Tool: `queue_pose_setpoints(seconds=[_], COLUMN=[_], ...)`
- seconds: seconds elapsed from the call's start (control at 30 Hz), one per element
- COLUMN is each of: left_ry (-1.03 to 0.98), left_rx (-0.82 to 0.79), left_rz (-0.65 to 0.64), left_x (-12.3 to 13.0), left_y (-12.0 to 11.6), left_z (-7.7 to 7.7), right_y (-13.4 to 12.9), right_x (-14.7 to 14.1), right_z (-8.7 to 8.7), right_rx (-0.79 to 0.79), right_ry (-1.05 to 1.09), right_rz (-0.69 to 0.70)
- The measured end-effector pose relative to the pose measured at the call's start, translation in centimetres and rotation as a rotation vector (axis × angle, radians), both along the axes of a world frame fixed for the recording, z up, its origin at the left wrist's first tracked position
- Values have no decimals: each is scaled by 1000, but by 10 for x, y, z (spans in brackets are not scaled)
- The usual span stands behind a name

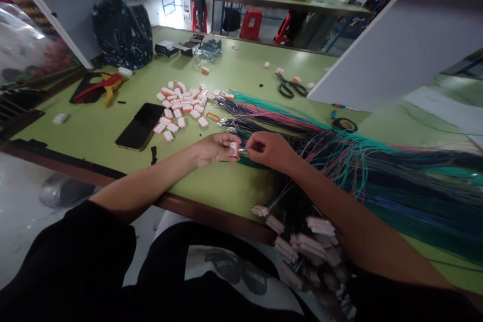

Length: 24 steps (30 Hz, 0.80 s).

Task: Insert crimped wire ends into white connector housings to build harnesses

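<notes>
Between its thumb and fingers my left hand (pixel 216 149) pinches a small white and orange connector housing (pixel 234 149). Close on its right, my right hand (pixel 268 150) is closed on a thin wire with a shiny metal terminal (pixel 242 150) that points at the housing; whether the tip is inside, I cannot tell. Beyond my hands lies a pile of loose connector housings (pixel 177 103). Bundles of green, pink and dark wires (pixel 279 115) stretch across the table to the right. Below my right forearm, finished-looking wired connectors (pixel 309 246) hang in a bunch at the table edge.
A phone (pixel 139 127) lies left of the pile, with a red and yellow tool (pixel 100 88) farther left. Black scissors (pixel 292 86) and a roll of black tape (pixel 344 125) lie to the right. A black bag (pixel 123 32) stands at the back left; a white panel (pixel 377 45) rises at right.
</notes>
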<state>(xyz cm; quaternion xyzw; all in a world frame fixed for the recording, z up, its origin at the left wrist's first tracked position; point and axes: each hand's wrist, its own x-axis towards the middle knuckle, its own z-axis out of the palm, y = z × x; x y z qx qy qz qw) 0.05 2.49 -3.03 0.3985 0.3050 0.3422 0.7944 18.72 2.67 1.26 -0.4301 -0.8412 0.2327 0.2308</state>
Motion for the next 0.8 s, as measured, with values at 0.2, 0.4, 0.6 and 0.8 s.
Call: queue_pose_setpoints(seconds=[0.2,0.4,0.6,0.8], left_ry=[23,19,29,64], left_rx=[15,18,36,89], left_rz=[-16,-20,-28,-1], left_x=[-1,0,0,3], left_y=[-1,-1,-1,-2], left_z=[3,2,4,4], right_y=[-1,-1,-2,-2], right_x=[0,1,2,3], right_z=[1,2,4,5], right_rx=[-6,-4,18,80], right_ry=[-12,-28,-49,-113], right_rz=[7,25,65,114])
